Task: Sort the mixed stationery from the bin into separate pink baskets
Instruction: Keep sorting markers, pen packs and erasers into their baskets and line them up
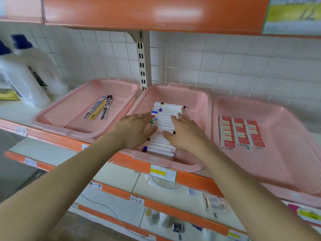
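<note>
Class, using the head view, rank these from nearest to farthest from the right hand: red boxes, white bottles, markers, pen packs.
1. markers, under the right hand, middle basket.
2. red boxes, right basket.
3. pen packs, left basket.
4. white bottles, far left.

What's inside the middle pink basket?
White marker pens with coloured caps fill the middle pink basket, lying side by side in a row. The left hand and right hand rest flat on them, covering the row's middle; anything beneath the pens is hidden.
</note>
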Tool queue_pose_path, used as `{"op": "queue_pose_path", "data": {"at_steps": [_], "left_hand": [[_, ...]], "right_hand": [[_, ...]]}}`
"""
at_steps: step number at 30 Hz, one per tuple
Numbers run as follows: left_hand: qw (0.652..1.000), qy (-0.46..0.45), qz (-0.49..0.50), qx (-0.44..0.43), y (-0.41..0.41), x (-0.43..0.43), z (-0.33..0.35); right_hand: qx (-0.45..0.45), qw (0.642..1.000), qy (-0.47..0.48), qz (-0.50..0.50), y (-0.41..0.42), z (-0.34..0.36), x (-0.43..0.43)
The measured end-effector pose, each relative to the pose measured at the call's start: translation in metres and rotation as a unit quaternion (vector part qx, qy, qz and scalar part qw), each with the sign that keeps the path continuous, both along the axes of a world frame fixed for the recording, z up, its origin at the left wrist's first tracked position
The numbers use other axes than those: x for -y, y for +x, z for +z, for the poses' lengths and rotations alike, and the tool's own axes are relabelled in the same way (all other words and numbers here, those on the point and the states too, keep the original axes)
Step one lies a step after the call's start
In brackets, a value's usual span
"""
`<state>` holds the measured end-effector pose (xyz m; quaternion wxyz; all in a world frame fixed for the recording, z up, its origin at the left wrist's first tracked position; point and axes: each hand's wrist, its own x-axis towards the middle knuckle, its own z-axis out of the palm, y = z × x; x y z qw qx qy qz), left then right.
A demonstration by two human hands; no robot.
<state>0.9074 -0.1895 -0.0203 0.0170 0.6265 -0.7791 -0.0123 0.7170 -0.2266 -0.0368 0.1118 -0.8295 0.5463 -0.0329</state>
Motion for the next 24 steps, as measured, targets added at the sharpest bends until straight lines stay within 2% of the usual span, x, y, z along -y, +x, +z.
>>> {"op": "queue_pose_path", "data": {"at_steps": [3,5,9,13,18,24], "left_hand": [[0.993,-0.103,0.027,-0.044,0.002,-0.011,0.014],[0.99,-0.127,0.028,-0.049,0.003,-0.019,0.019],[0.991,-0.119,0.025,-0.057,0.0,-0.038,0.026],[0.991,-0.119,0.009,-0.057,-0.009,-0.061,0.022],[0.992,-0.111,-0.017,-0.055,-0.032,-0.089,0.016],[0.986,-0.143,-0.046,-0.066,-0.058,-0.118,0.025]], "right_hand": [[0.013,0.998,-0.054,0.011,-0.008,0.014,-0.007],[0.027,0.996,-0.088,0.007,-0.014,0.024,-0.015],[0.052,0.992,-0.114,-0.022,-0.031,0.043,-0.05],[0.021,0.994,-0.1,-0.045,-0.052,0.052,-0.086],[0.037,0.991,-0.096,-0.09,-0.076,0.048,-0.128],[0.05,0.982,-0.129,-0.129,-0.106,0.059,-0.167]]}}
